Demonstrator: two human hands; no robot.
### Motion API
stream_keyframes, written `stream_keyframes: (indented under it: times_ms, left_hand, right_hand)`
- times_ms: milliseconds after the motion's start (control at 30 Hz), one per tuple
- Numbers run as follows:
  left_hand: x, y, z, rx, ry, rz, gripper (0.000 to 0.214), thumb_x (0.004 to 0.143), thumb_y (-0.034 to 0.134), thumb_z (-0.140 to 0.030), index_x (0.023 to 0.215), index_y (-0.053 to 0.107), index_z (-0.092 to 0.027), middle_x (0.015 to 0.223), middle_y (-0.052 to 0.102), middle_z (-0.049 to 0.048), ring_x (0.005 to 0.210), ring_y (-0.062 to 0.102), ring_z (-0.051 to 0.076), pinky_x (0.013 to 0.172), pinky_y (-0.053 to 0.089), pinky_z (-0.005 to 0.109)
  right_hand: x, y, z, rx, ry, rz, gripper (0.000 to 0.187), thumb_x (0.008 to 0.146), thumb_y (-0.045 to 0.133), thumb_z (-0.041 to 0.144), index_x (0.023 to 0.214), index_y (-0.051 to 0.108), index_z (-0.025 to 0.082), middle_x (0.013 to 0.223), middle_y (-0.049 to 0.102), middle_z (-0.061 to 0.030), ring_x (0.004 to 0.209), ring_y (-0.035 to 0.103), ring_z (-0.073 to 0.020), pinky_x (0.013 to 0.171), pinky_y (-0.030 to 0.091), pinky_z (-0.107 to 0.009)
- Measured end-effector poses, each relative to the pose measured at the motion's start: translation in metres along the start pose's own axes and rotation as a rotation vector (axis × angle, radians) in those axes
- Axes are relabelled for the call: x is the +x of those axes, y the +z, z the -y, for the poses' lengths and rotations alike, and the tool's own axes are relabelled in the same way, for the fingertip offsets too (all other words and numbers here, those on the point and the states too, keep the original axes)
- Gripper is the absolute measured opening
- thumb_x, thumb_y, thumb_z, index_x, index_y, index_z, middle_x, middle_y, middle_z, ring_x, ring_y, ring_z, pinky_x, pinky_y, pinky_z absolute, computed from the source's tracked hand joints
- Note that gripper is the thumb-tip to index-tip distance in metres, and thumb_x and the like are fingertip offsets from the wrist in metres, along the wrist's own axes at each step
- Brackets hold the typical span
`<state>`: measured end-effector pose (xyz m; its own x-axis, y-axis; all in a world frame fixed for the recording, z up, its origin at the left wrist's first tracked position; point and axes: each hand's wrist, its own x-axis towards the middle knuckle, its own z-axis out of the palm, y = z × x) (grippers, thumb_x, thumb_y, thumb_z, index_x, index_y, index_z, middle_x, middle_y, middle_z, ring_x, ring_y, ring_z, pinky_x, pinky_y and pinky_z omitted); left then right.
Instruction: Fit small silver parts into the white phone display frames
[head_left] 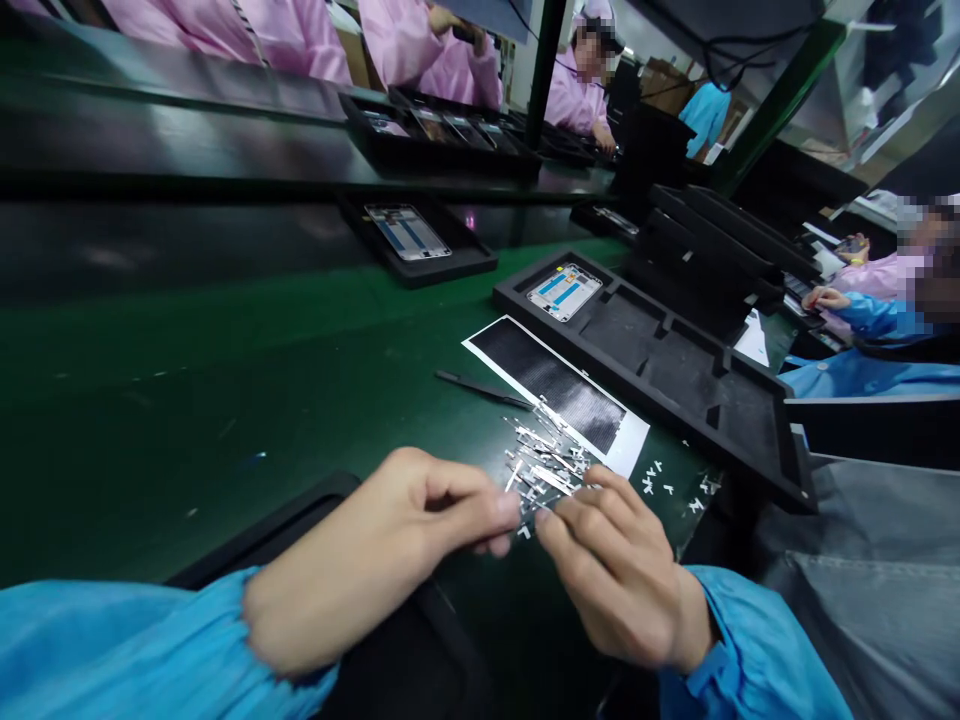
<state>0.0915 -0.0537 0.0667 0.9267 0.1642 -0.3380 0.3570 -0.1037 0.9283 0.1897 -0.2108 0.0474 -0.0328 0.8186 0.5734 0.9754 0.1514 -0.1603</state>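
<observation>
Over the dark green tabletop, my left hand [442,515] is closed in a pinch. A thin silver strip [514,475] sticks up at its thumb and fingertips. My right hand [615,560] is close by on the right, its thumb and index finger pressed together; whatever lies between them is too small to make out. Just beyond both hands is a loose pile of small silver strips [551,450]. Dark tweezers [480,387] lie at the pile's far left. A white-edged sheet with rows of black pieces [555,380] partly runs under the pile.
Beyond the sheet, a black compartment tray [652,375] holds one phone frame [566,292]. A smaller tray [450,265] holds another. Small white scraps [652,480] lie right of the pile. Stacked black trays [705,240] stand behind. People in pink and blue work around.
</observation>
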Motion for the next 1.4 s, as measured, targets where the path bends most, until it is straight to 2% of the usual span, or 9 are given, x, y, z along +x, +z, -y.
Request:
stream_keyframes:
  times_ms: [100, 233, 300, 367, 467, 567, 867, 1200, 1400]
  left_hand:
    - [-0.001, -0.003, 0.002, 0.014, -0.103, 0.211, 0.025, 0.066, 0.053, -0.037, 0.053, 0.06, -0.017, 0.053, 0.054, -0.0028, 0.056, 0.045, 0.01, 0.055, 0.033, 0.017]
    - [-0.004, 0.003, 0.005, -0.055, -0.104, 0.206, 0.02, 0.063, 0.053, -0.036, 0.055, 0.06, -0.018, 0.052, 0.054, -0.0034, 0.052, 0.043, 0.009, 0.051, 0.032, 0.018]
    - [-0.007, 0.006, 0.005, -0.063, -0.086, 0.145, 0.019, 0.062, 0.053, -0.035, 0.054, 0.057, -0.018, 0.05, 0.051, -0.0045, 0.052, 0.041, 0.009, 0.05, 0.03, 0.017]
    - [-0.01, 0.009, 0.002, -0.019, -0.052, 0.048, 0.019, 0.061, 0.051, -0.034, 0.052, 0.054, -0.018, 0.05, 0.047, -0.0052, 0.051, 0.039, 0.008, 0.05, 0.03, 0.017]
    - [-0.014, 0.012, -0.001, 0.14, 0.01, -0.076, 0.021, 0.062, 0.045, -0.035, 0.051, 0.052, -0.019, 0.052, 0.048, -0.0044, 0.053, 0.042, 0.009, 0.052, 0.032, 0.019]
    - [-0.017, 0.015, 0.0, 0.286, 0.061, -0.123, 0.025, 0.066, 0.04, -0.035, 0.052, 0.052, -0.019, 0.054, 0.052, -0.0031, 0.056, 0.048, 0.011, 0.057, 0.034, 0.021]
    - [-0.02, 0.024, 0.004, 0.413, 0.186, -0.188, 0.026, 0.073, 0.04, -0.031, 0.056, 0.056, -0.022, 0.057, 0.056, -0.0029, 0.061, 0.05, 0.013, 0.059, 0.035, 0.023]
    - [-0.02, 0.025, 0.005, 0.434, 0.168, -0.19, 0.025, 0.074, 0.038, -0.031, 0.06, 0.057, -0.022, 0.061, 0.057, -0.0026, 0.064, 0.051, 0.014, 0.066, 0.035, 0.026]
    - [-0.022, 0.027, 0.004, 0.44, 0.149, -0.16, 0.028, 0.075, 0.036, -0.031, 0.06, 0.058, -0.022, 0.062, 0.057, -0.0017, 0.065, 0.05, 0.014, 0.062, 0.033, 0.025]
  right_hand:
    - [-0.004, -0.004, 0.003, -0.187, -0.209, 0.07, 0.027, 0.081, 0.036, 0.009, 0.093, 0.06, 0.011, 0.08, 0.064, -0.0103, 0.077, 0.056, -0.0188, 0.082, 0.043, -0.037]
    - [-0.008, -0.005, 0.01, -0.16, -0.215, 0.077, 0.026, 0.08, 0.04, 0.009, 0.098, 0.059, 0.012, 0.087, 0.065, -0.01, 0.083, 0.057, -0.0189, 0.083, 0.045, -0.036]
    - [-0.007, -0.004, 0.013, -0.043, -0.044, 0.002, 0.027, 0.08, 0.041, 0.008, 0.102, 0.056, 0.009, 0.088, 0.064, -0.012, 0.083, 0.058, -0.0189, 0.083, 0.045, -0.037]
    - [-0.005, -0.003, 0.015, 0.221, 0.249, -0.031, 0.022, 0.081, 0.045, 0.008, 0.099, 0.057, 0.011, 0.083, 0.063, -0.0092, 0.078, 0.058, -0.016, 0.077, 0.046, -0.032]
    - [-0.001, -0.003, 0.015, 0.732, 0.664, 0.059, 0.012, 0.082, 0.051, 0.019, 0.083, 0.062, 0.017, 0.073, 0.06, -0.0016, 0.068, 0.055, -0.0111, 0.065, 0.045, -0.024]
    - [0.001, -0.001, 0.012, 1.004, 0.849, 0.108, 0.012, 0.079, 0.056, 0.024, 0.073, 0.064, 0.018, 0.068, 0.059, 0.0005, 0.066, 0.053, -0.0108, 0.065, 0.042, -0.024]
    - [-0.003, 0.008, 0.007, 1.222, 0.926, 0.116, 0.009, 0.074, 0.06, 0.023, 0.068, 0.064, 0.018, 0.063, 0.059, 0.0013, 0.063, 0.052, -0.0107, 0.062, 0.04, -0.024]
    - [-0.004, 0.008, 0.01, 1.322, 0.981, 0.089, 0.007, 0.073, 0.06, 0.02, 0.067, 0.064, 0.018, 0.062, 0.057, 0.0018, 0.061, 0.051, -0.009, 0.06, 0.039, -0.022]
    - [-0.003, 0.009, 0.01, 1.379, 1.01, 0.083, 0.008, 0.07, 0.059, 0.015, 0.064, 0.064, 0.018, 0.059, 0.057, 0.0023, 0.059, 0.051, -0.0087, 0.06, 0.039, -0.022]
